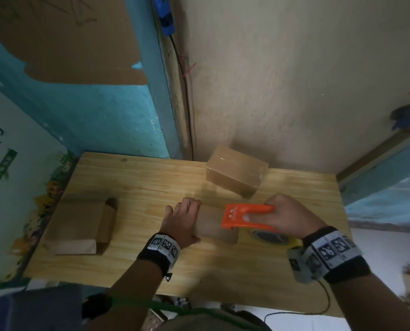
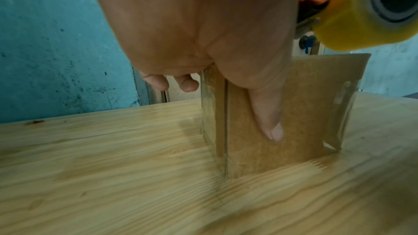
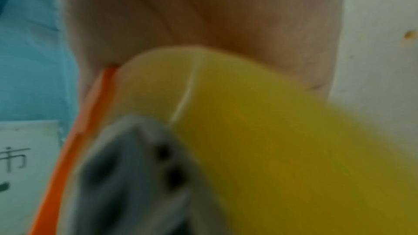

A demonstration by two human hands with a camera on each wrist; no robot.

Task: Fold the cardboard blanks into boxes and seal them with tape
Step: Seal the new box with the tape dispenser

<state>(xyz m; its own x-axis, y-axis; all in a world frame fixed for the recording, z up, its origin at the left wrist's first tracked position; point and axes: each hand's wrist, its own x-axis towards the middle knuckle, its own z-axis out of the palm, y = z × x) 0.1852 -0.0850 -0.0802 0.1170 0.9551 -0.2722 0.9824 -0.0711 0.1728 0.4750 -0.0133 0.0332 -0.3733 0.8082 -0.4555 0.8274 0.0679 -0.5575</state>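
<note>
A small brown cardboard box (image 1: 213, 224) stands in the middle of the wooden table (image 1: 137, 182). My left hand (image 1: 183, 217) grips its left end. In the left wrist view the thumb (image 2: 269, 113) presses the near face of the box (image 2: 300, 113) and the fingers (image 2: 169, 83) curl over the far side. My right hand (image 1: 285, 215) holds an orange tape dispenser (image 1: 245, 218) flat on the box's right end. Its yellow tape roll (image 1: 268, 236) hangs off the near side. The right wrist view is filled by the blurred roll (image 3: 271, 131) under my palm.
A folded, taped box (image 1: 236, 174) sits at the back of the table near the wall. A stack of flat cardboard blanks (image 1: 80, 224) lies at the left. Walls close the table in at the back and left. A cable (image 1: 323, 304) hangs off the front right edge.
</note>
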